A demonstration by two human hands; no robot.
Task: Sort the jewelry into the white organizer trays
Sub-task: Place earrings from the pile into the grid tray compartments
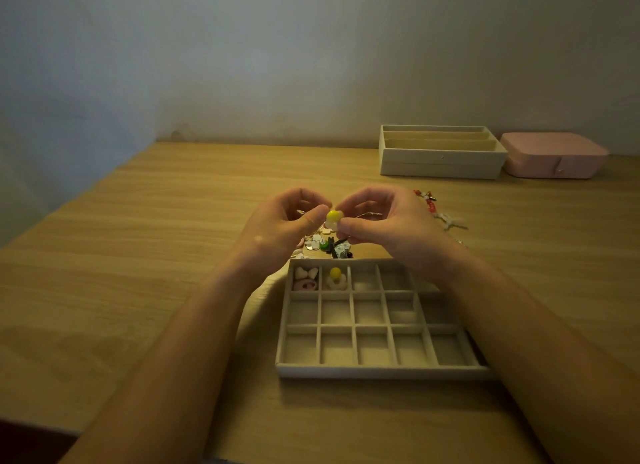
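A white grid tray (381, 370) lies on the wooden table in front of me. Its top-left cell holds pink and white heart pieces (305, 278). The cell beside it holds a yellow-and-white earring (335, 277). Above the tray, my left hand (291, 224) and my right hand (384, 224) together pinch a matching yellow-and-white earring (333, 218) between thumbs and fingertips. A small pile of loose jewelry (325, 244) lies under the hands, just beyond the tray's far edge.
A red and white beaded piece (437, 210) lies right of my right hand. At the back right stand a white tray with long slots (440, 163) and a closed pink box (554, 155). A wall runs along the table's far edge.
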